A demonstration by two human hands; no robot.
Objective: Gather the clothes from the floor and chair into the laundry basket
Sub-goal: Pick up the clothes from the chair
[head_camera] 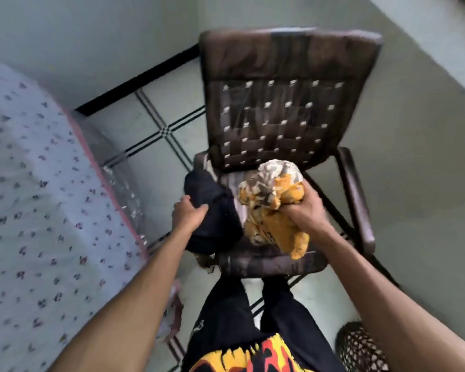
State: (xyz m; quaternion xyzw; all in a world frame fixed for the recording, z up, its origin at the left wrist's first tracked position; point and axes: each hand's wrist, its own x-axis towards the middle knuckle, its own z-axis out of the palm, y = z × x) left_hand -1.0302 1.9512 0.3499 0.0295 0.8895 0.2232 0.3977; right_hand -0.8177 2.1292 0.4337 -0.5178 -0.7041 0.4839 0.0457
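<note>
A brown padded chair (pixel 287 108) stands in front of me. On the left of its seat lies a dark navy garment (pixel 215 210), and my left hand (pixel 189 212) is closed on its edge. My right hand (pixel 305 208) grips a bunched orange, white and grey patterned cloth (pixel 269 191) over the right side of the seat; part of it hangs down toward the seat's front edge. The woven dark laundry basket (pixel 360 347) shows at the bottom right, partly hidden by my right arm.
A bed with a white floral sheet (pixel 38 197) fills the left side. A pale pink cloth (pixel 172 312) lies on the tiled floor beside the bed. My legs in black trousers (pixel 253 318) stand at the chair's front. Walls close in behind the chair.
</note>
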